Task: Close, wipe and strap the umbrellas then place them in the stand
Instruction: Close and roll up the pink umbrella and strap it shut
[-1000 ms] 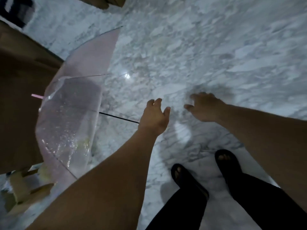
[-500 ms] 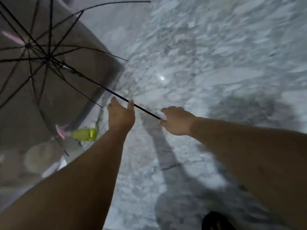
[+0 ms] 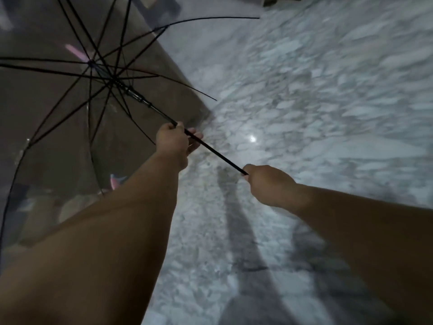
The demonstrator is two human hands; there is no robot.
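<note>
My left hand (image 3: 174, 141) and right hand (image 3: 264, 181) both grip the open clear umbrella's (image 3: 58, 118) black shaft (image 3: 218, 153); its canopy edge overhangs bare marble floor (image 3: 328, 102) rightward.

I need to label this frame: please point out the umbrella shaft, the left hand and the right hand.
umbrella shaft (image 3: 220, 156), head view, bare black rod between the hands.
left hand (image 3: 174, 143), head view, back of the hand.
right hand (image 3: 267, 181), head view, knuckles.
</note>
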